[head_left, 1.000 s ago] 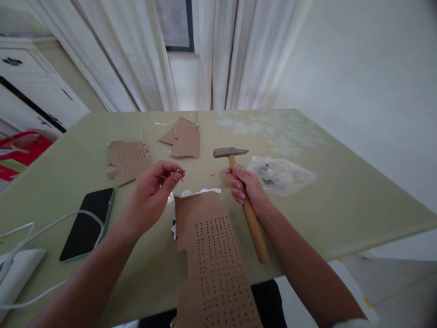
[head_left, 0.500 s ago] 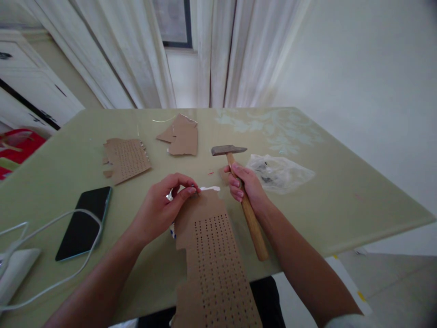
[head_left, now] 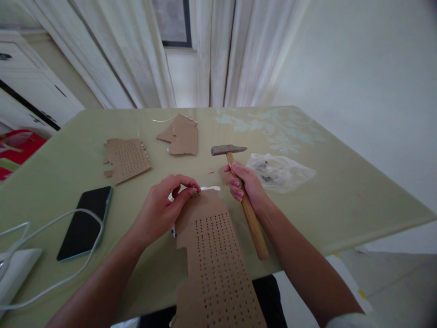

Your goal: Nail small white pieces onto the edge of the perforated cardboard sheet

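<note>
— Though barely showing between thumb and forefinger, looks like something small and metallic pinched in the left grip (head_left: 164, 207). Too small to name for sure.

— Pinched where?

— Right at the far edge of the perforated cardboard strip (head_left: 213, 255), touching its top corner. Closed almost fully, fingertips pressed together on that small piece.

— And in the right grip (head_left: 246, 184)?

— Wrapped fully around the hammer (head_left: 252, 223), high on the wooden handle, just short of the steel head.

— Lying which way?

— Running from the head, just beyond the right grip and a touch to its left, back along the handle toward the body and out to the right. Resting on the bench (head_left: 341, 200) or raised off it? Cannot tell from this view.

— And from the right grip to the pinched piece?

— Off to the left and slightly nearer the body; close, but apart. Seen from the left grip: hammer head beyond and to the right, nearer than anything else on the bench.

— Anything else around?

— Just right of the right grip, a crumpled plastic bag (head_left: 280, 172). Well left of the left grip, a dark phone (head_left: 85, 221). Beyond the left grip, a perforated scrap (head_left: 127, 157) and a plain scrap (head_left: 180, 135) of cardboard.
</note>
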The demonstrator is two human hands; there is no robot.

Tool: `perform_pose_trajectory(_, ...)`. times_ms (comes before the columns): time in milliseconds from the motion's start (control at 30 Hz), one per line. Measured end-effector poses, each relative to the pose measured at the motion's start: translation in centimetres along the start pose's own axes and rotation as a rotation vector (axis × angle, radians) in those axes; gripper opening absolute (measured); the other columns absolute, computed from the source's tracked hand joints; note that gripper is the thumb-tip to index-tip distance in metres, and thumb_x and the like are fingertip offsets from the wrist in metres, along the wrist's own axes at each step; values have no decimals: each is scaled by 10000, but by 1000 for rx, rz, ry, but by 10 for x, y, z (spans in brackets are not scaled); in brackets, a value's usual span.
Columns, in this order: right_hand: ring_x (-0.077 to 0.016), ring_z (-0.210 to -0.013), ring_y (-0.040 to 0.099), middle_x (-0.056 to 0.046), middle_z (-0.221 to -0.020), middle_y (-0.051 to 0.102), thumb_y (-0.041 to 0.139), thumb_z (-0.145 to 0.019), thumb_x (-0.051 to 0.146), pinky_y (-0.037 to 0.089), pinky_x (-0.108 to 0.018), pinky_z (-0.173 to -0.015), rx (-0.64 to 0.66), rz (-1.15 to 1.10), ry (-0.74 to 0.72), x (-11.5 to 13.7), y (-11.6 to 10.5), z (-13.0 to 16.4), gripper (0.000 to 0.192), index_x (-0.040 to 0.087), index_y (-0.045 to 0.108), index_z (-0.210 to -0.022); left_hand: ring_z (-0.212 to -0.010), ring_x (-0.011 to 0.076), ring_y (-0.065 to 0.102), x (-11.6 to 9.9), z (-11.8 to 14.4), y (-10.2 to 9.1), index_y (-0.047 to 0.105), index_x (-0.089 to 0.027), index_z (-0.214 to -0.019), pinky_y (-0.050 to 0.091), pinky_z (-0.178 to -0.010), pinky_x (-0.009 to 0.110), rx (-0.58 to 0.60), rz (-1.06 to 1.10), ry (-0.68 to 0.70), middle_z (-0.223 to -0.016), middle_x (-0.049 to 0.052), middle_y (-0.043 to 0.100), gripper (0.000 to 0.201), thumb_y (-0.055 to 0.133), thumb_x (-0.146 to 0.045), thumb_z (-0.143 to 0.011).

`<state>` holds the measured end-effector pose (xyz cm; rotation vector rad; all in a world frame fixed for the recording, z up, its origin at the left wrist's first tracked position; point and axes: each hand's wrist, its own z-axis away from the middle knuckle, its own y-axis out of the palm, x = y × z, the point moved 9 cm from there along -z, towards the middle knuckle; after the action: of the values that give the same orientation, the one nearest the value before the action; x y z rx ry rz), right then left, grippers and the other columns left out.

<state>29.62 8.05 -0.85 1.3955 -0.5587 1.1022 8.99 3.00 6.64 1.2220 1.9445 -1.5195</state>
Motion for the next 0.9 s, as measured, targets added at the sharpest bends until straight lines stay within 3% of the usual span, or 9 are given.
perform_pose_trajectory(200, -49, -341, 331, 128, -553, 469, 891, -828, 593, 312, -178, -281, -3, 32, -4, 0, 0, -1, 475, 184, 686, -956, -688, 159, 573, -7, 3, 4, 803, -258, -953, 467, -677, 311, -12, -45, 48, -851, -7, 784, 138, 686, -310, -1003)
perform_pose_trajectory(333, -54, -349, 367, 118, -582, 479, 813, -908, 624, 325, -185, -305, 42, 182, -60, 7, 5, 4, 464, 184, 702, -1001, -710, 168, 584, -12, 4, 4, 809, -248, -950, 472, -689, 310, -41, -74, 83, -837, 3, 782, 145, 681, -287, -1006)
perform_pose_trajectory(533, -82, -390, 393, 85, -605, 489, 629, -1065, 591, 301, -229, -378, 145, 611, -207, 44, 33, 37, 404, 196, 708, -1035, -693, 167, 576, -6, 3, 6, 817, -250, -960, 468, -658, 294, -47, -43, 74, -843, 8, 787, 142, 693, -307, -997)
perform_pose_trajectory(633, -110, -516, 452, 31, -637, 536, 637, -1091, 460, 297, -271, -509, 138, 1039, -365, 84, 57, 61, 380, 217, 617, -800, -728, 182, 601, -4, 3, 7, 823, -254, -967, 488, -690, 304, -45, -37, 71, -857, 21, 790, 148, 698, -329, -995)
perform_pose_trajectory(733, -142, -576, 445, 21, -642, 518, 624, -1094, 392, 266, -318, -599, 148, 1384, -500, 113, 84, 82, 335, 231, 588, -803, -758, 194, 628, -5, 2, 7, 822, -253, -965, 519, -779, 335, -53, -26, 90, -848, 27, 782, 148, 698, -329, -992)
perform_pose_trajectory(800, -155, -584, 442, 16, -647, 513, 572, -1117, 420, 260, -331, -622, 146, 1496, -515, 119, 94, 89, 351, 238, 562, -817, -762, 199, 638, -4, 1, 8, 819, -253, -962, 526, -812, 350, -56, -12, 91, -837, 27, 776, 150, 697, -336, -990)
perform_pose_trajectory(900, -173, -610, 459, -12, -694, 570, 517, -1131, 426, 237, -348, -637, 181, 1635, -468, 108, 99, 92, 335, 233, 564, -862, -763, 205, 646, -1, 0, 9, 814, -256, -945, 520, -801, 352, -51, -7, 78, -823, 24, 765, 158, 691, -345, -987)
